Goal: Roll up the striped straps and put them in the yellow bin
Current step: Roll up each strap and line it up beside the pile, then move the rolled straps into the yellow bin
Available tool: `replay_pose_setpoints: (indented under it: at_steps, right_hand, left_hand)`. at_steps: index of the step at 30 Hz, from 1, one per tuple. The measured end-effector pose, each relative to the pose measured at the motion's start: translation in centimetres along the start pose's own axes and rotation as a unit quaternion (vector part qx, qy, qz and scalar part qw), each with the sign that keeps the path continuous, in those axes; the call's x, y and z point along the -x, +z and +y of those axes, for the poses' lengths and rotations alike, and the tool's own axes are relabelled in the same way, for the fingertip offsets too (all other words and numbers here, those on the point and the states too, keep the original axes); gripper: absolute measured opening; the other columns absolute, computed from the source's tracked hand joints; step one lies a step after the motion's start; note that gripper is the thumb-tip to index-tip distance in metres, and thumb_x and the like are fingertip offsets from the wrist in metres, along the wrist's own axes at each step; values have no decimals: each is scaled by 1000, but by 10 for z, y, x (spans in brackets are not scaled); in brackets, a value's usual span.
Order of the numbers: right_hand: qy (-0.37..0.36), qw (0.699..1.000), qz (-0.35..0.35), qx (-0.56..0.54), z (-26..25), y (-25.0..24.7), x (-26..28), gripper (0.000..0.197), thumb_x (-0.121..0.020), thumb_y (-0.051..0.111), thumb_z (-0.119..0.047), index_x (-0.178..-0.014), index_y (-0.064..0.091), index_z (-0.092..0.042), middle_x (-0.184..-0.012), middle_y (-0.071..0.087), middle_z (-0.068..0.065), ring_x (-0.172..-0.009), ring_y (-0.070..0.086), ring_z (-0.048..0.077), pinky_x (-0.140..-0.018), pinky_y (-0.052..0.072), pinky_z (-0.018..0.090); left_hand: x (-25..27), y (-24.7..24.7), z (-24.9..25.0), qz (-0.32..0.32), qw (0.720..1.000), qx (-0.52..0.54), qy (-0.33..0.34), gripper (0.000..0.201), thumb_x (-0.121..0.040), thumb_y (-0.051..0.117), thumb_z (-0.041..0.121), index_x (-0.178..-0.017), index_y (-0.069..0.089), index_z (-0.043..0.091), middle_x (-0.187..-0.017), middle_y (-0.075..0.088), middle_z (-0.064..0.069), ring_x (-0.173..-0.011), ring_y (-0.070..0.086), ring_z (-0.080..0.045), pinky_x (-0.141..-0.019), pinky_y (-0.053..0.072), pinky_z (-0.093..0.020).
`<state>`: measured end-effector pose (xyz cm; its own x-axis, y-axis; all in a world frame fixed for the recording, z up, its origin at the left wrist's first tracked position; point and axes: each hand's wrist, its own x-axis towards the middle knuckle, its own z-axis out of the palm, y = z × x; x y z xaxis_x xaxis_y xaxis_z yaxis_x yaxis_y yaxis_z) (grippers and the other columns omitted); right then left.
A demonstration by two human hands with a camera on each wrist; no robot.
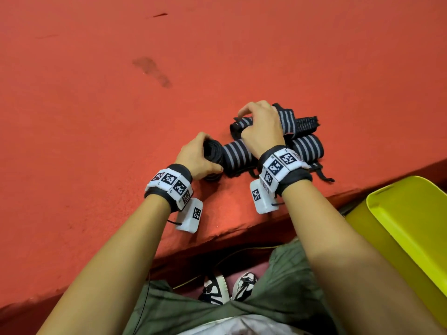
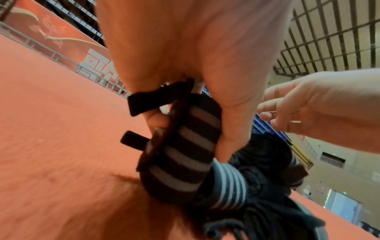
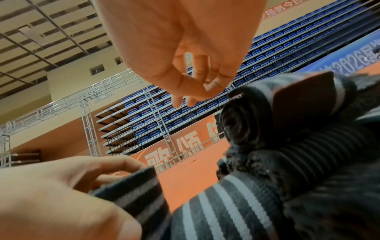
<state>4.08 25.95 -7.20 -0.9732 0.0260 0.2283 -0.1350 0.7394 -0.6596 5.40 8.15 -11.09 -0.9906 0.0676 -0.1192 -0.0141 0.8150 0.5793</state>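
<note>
Several black straps with grey stripes [image 1: 302, 131] lie heaped on the red platform near its front edge. My left hand [image 1: 205, 151] grips a rolled strap [image 1: 238, 153] at the heap's left end; in the left wrist view the fingers wrap round this striped roll [image 2: 185, 146]. My right hand [image 1: 256, 122] hovers over the heap with loosely curled fingers [image 3: 185, 97] that hold nothing. A tightly rolled strap [image 3: 236, 121] sits just right of those fingers. The yellow bin [image 1: 399, 213] stands below the platform edge at the right.
The red platform [image 1: 121, 117] stretches far to the left and back. Its front edge [image 1: 217, 235] runs diagonally, with my legs and shoes below it. Railings and blue seating rows show far behind in the wrist views.
</note>
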Motion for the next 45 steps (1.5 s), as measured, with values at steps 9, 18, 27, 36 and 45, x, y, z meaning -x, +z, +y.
replay_pose_setpoints:
  at_steps: [9,18,27,36,45]
  right_hand:
    - [20,980,-76,181,20,-26,-6,68,-81,54,1,-142,53,-29,-151,46,-2,-143,32,25,-111,29,43]
    - [-11,950,-145,277,51,-27,-22,71,-86,67,-18,-150,41,-37,-149,45,-2,-138,30,33,-103,34,48]
    - [-5,930,-258,262,51,-43,-56,43,-90,56,-11,-133,54,-11,-117,66,13,-124,38,36,-97,49,48]
    - [-33,938,-242,245,58,-40,-57,34,-94,55,-22,-127,59,-17,-105,67,7,-107,32,29,-92,49,47]
    - [-4,970,-173,172,64,-68,-43,64,-78,78,-38,-133,52,-19,-119,59,8,-118,40,33,-95,48,48]
  left_hand:
    - [4,-33,48,118,992,18,37,73,-73,87,33,-134,51,15,-127,64,-10,-116,59,-30,-88,45,-31]
    - [-20,-13,86,57,994,21,89,81,-69,91,37,-136,50,16,-132,63,-3,-122,57,-20,-87,36,-17]
    - [-44,-2,80,20,997,5,70,76,-71,89,33,-136,51,19,-125,62,0,-102,52,-12,-83,38,-21]
    - [-46,4,78,-18,997,-9,75,87,-65,93,25,-138,46,17,-125,60,1,-114,57,-19,-89,40,-25]
    - [-39,-18,96,65,994,69,61,86,-72,89,41,-136,42,9,-121,58,-1,-110,56,-16,-84,39,-20]
